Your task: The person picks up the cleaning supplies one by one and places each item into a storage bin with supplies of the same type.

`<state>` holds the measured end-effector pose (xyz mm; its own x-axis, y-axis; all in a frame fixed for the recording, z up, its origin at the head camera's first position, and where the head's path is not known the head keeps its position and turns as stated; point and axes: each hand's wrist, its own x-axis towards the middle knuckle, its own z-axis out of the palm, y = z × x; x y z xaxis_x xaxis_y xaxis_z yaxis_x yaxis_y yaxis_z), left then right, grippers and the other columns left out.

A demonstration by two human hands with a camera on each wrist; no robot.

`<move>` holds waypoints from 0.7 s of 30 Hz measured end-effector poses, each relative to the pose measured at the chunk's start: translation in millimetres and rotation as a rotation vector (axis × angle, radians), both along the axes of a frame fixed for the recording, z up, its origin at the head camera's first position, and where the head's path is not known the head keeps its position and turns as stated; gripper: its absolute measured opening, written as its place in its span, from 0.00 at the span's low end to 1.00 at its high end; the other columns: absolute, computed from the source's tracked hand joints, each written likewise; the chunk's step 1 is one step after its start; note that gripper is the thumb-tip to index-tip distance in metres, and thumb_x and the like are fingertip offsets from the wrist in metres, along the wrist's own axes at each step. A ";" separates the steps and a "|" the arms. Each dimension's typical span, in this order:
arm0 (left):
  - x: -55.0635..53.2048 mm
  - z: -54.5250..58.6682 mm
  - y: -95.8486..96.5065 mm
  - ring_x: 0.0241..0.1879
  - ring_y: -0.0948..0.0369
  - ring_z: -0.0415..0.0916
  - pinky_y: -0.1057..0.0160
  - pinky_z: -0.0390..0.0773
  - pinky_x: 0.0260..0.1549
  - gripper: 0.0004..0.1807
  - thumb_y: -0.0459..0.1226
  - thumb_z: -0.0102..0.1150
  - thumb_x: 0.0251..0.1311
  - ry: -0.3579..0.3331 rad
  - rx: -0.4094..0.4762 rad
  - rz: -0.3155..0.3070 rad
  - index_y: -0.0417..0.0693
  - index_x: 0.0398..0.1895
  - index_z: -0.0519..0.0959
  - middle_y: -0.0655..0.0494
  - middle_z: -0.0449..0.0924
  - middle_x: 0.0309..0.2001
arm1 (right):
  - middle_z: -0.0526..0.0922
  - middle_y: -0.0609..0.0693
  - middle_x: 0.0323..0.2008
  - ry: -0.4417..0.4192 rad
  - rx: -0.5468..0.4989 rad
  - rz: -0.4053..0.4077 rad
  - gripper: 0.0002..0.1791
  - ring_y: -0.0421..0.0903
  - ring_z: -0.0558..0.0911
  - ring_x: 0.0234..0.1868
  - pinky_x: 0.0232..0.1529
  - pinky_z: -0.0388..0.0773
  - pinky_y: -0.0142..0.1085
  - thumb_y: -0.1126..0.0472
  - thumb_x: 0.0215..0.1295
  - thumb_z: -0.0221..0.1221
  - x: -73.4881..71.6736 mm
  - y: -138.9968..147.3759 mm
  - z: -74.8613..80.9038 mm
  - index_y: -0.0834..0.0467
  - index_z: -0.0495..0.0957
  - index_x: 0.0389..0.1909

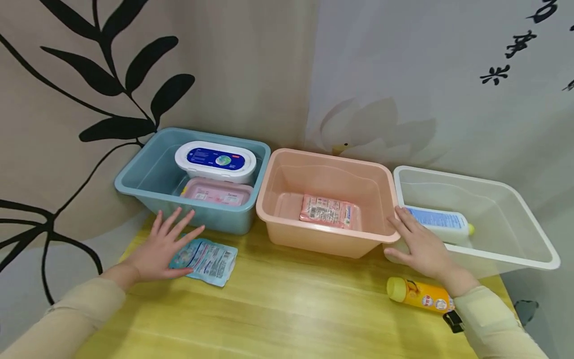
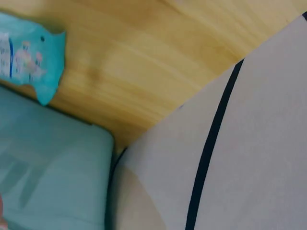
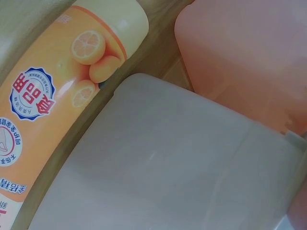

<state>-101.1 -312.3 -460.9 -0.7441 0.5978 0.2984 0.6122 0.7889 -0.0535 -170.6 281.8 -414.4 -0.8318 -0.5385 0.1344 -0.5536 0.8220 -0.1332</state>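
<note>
My left hand (image 1: 163,249), fingers spread, is over the left part of a teal wipes packet (image 1: 211,262) lying in front of the blue bin (image 1: 148,192). That packet also shows in the left wrist view, beside the bin's wall. At the right, my right hand (image 1: 419,247) has its fingers extended at the near left corner of the white bin (image 1: 515,262), close to the pink bin (image 1: 287,224). Whether its fingertips touch the rim, I cannot tell. Just below that hand lies an orange bottle (image 1: 423,294) with a pale yellow cap, partly covered by the wrist.
The blue bin contains a white oval tub (image 1: 215,172) above a pink-lidded box (image 1: 218,193). A pink packet (image 1: 327,212) lies inside the pink bin. In the white bin is a white bottle (image 1: 441,224) with a blue label. A patterned curtain (image 1: 251,65) hangs behind the wooden table (image 1: 291,309).
</note>
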 end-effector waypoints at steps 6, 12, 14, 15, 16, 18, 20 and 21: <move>0.1 -12.1 9.7 0.73 0.41 0.33 0.31 0.30 0.64 0.58 0.58 0.70 0.37 -0.088 0.005 -0.040 0.58 0.73 0.51 0.45 0.38 0.75 | 0.52 0.60 0.72 0.004 -0.001 -0.005 0.44 0.53 0.49 0.74 0.58 0.65 0.58 0.40 0.57 0.60 -1.6 3.4 1.7 0.61 0.60 0.67; 4.7 -23.7 14.4 0.72 0.41 0.34 0.28 0.33 0.61 0.52 0.59 0.67 0.42 -0.244 0.043 -0.032 0.56 0.71 0.55 0.48 0.40 0.75 | 0.52 0.60 0.72 0.000 0.001 0.003 0.44 0.53 0.49 0.74 0.58 0.65 0.58 0.40 0.57 0.59 -1.8 2.0 -1.2 0.61 0.60 0.68; 5.3 -26.6 16.3 0.72 0.41 0.34 0.28 0.32 0.61 0.51 0.59 0.66 0.44 -0.291 0.043 -0.029 0.56 0.71 0.56 0.49 0.40 0.75 | 0.52 0.60 0.72 0.002 0.000 0.004 0.43 0.53 0.49 0.74 0.59 0.65 0.58 0.40 0.57 0.59 -1.9 1.3 -2.0 0.61 0.60 0.68; 5.5 -27.8 17.4 0.72 0.41 0.34 0.28 0.32 0.61 0.50 0.59 0.66 0.44 -0.303 0.041 -0.029 0.56 0.71 0.56 0.49 0.41 0.75 | 0.52 0.60 0.72 0.002 0.001 0.006 0.43 0.53 0.50 0.74 0.58 0.66 0.58 0.40 0.57 0.59 -2.0 0.9 -2.3 0.61 0.60 0.67; 5.2 -29.1 18.7 0.72 0.42 0.34 0.29 0.32 0.62 0.50 0.60 0.65 0.45 -0.313 0.038 -0.031 0.57 0.71 0.56 0.50 0.42 0.75 | 0.52 0.60 0.72 0.002 0.002 0.005 0.43 0.53 0.49 0.74 0.58 0.66 0.58 0.40 0.57 0.59 -1.9 0.9 -2.3 0.61 0.60 0.67; 4.5 -31.7 21.2 0.72 0.42 0.36 0.29 0.32 0.62 0.49 0.60 0.64 0.45 -0.326 0.029 -0.036 0.58 0.71 0.56 0.50 0.43 0.74 | 0.52 0.60 0.72 0.001 0.001 0.005 0.43 0.53 0.49 0.74 0.58 0.65 0.58 0.40 0.57 0.59 -1.8 0.8 -2.1 0.61 0.60 0.67; 3.7 -34.4 23.3 0.72 0.42 0.38 0.29 0.35 0.62 0.49 0.61 0.64 0.45 -0.323 0.015 -0.045 0.58 0.71 0.57 0.50 0.46 0.74 | 0.52 0.60 0.72 0.000 0.003 0.004 0.43 0.53 0.49 0.74 0.59 0.65 0.58 0.40 0.57 0.59 -1.8 0.8 -2.2 0.61 0.60 0.68; 3.2 -36.0 24.2 0.71 0.42 0.39 0.28 0.36 0.62 0.49 0.61 0.63 0.45 -0.323 0.005 -0.045 0.59 0.71 0.57 0.50 0.46 0.74 | 0.51 0.60 0.72 -0.003 0.005 0.004 0.43 0.53 0.49 0.74 0.59 0.65 0.58 0.40 0.57 0.59 -1.8 0.9 -2.2 0.61 0.60 0.68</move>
<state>-97.9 -288.1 -496.9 -0.7733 0.6317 0.0543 0.6316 0.7601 0.1525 -172.4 282.8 -416.6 -0.8301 -0.5424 0.1293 -0.5565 0.8205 -0.1305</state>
